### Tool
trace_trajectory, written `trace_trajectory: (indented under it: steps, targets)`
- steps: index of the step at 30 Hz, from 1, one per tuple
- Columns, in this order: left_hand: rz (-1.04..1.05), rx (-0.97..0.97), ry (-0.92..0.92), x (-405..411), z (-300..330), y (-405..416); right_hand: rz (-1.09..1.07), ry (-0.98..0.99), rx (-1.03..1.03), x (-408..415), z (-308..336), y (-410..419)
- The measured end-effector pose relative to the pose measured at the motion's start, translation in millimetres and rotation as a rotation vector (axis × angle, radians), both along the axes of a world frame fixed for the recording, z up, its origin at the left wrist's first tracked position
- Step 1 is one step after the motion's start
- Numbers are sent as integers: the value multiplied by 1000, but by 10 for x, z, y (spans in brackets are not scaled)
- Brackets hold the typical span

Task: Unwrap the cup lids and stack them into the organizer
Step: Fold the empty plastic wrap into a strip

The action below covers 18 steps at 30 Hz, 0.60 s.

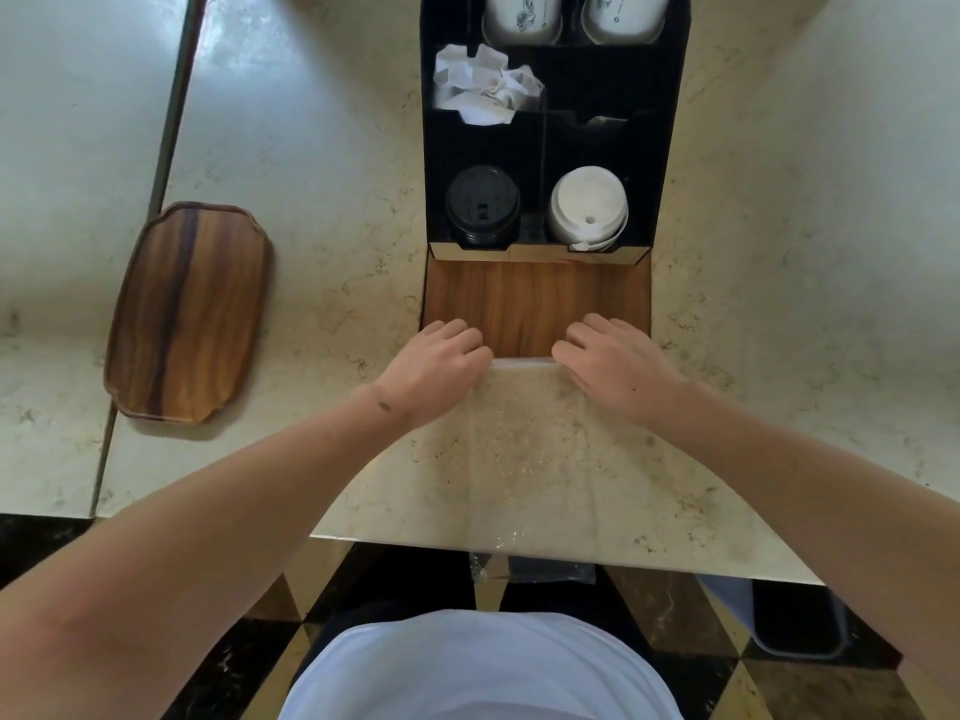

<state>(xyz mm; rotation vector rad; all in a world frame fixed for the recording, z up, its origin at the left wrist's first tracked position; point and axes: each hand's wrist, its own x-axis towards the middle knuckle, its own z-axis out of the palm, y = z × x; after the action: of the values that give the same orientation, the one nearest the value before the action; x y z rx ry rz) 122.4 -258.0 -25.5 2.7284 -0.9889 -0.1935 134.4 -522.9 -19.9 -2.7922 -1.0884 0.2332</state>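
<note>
Two hands (436,358) (613,363), one organizer (670,148), two lid stacks (483,205) (589,210), two paper cups (522,15) (623,15), one wooden tray (189,314), one clear plastic wrapper (524,439).

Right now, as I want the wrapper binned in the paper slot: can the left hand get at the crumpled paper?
Probably yes: the crumpled paper lies uncovered, nothing blocking the left hand.

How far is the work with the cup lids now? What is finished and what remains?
Mostly done, it seems. A black lid stack and a white lid stack already stand in the organizer front compartments. In hand: the left hand and right hand press the far edge of a clear plastic wrapper, flat and apparently empty, on the counter. Left: probably only removing the wrapper; no wrapped lids are visible.
</note>
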Motion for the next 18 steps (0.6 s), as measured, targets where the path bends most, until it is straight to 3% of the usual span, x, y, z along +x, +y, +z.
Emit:
trace_trajectory:
  steps: [7,15,18]
  targets:
    - [-9,-29,24,-82,18,77,-41,53,92,-129,17,-79]
    - [285,-68,274,72,100,-97,-408,514,210,170,26,40]
    - [375,-42,363,150,82,-124,-420,612,181,268,35,61]
